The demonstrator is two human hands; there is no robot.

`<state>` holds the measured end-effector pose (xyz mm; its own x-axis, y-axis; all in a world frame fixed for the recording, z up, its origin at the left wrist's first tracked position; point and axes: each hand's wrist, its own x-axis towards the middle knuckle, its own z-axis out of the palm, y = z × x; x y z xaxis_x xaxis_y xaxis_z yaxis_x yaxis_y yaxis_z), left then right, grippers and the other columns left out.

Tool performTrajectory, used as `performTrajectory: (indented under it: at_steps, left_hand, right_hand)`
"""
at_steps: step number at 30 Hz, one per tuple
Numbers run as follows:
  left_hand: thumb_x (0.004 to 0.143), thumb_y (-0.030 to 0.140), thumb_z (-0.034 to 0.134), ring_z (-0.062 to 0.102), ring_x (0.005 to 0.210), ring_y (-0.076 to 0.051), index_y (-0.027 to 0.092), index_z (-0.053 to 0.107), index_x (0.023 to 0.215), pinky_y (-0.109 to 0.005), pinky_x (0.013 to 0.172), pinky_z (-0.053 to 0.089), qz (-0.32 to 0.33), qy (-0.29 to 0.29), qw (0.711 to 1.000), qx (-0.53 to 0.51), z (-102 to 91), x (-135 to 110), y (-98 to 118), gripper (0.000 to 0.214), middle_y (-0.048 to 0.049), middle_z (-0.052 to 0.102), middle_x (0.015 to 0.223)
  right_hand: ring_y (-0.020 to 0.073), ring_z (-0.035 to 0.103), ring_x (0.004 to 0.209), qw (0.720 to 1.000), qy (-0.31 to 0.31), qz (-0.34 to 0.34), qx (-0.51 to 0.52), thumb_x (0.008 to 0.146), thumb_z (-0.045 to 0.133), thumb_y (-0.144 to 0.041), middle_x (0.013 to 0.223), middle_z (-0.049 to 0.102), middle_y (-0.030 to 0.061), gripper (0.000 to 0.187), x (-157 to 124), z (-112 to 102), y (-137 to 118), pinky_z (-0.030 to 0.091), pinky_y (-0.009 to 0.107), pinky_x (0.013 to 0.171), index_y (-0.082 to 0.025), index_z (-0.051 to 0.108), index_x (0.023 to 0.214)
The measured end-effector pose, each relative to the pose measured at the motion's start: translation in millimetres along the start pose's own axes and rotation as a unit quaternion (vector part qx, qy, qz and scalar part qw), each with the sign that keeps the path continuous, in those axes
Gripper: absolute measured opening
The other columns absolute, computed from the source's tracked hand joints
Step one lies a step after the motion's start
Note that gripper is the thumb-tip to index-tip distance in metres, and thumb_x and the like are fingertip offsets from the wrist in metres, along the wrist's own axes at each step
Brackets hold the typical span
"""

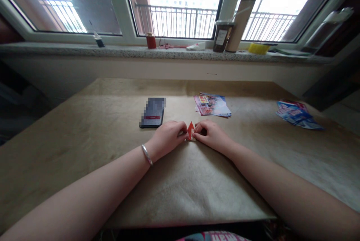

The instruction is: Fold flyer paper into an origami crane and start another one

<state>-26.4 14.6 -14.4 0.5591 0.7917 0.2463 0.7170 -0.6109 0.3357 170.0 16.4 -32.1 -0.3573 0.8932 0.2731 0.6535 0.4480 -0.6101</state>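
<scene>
A small folded piece of paper [191, 130], orange-red with a pointed top, is held just above or on the table between both hands. My left hand [169, 136] pinches its left edge, with a silver bangle [146, 154] round that wrist. On the opposite edge, the fingers of my right hand [211, 136] are closed on the same paper. My fingertips hide part of its lower sides. Beyond my left hand lies a phone [153, 112], its screen blurred out. A small stack of printed leaflets [213, 105] rests beyond my right hand.
More blue printed leaflets [298, 114] lie at the right of the tan-covered table [70, 139]. Behind it, the stone windowsill [120, 52] carries a red container [151, 41], a dark jar [223, 36], a cardboard tube [242, 21] and a yellow tape roll [258, 48].
</scene>
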Motion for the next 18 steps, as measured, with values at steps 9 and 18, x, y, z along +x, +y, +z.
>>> performTrajectory:
  at_steps: [9,18]
  left_hand:
    - [0.087,0.024,0.055,0.06,0.082,-0.017,0.018,0.065,0.087,-0.027,0.074,0.046,0.075,-0.017,0.996,0.04,-4.2,-0.9,0.5,0.012,-0.005,0.067,0.087]
    - [0.088,0.027,0.054,0.06,0.085,-0.017,0.017,0.067,0.09,-0.029,0.078,0.046,0.097,-0.008,0.994,0.044,-2.6,-0.3,-3.0,0.016,-0.0066,0.067,0.091]
  right_hand:
    - [0.0157,0.055,0.073,0.999,0.01,-0.019,-0.026,0.072,0.066,-0.021,0.074,0.063,0.0021,0.007,-0.3,-0.8,5.1,0.041,0.027,0.068,-0.018,0.06,0.07]
    - [0.0167,0.057,0.075,0.99,0.018,-0.066,-0.12,0.078,0.063,-0.029,0.074,0.066,0.003,0.01,-6.4,-3.0,-0.7,0.04,0.03,0.075,-0.02,0.065,0.073]
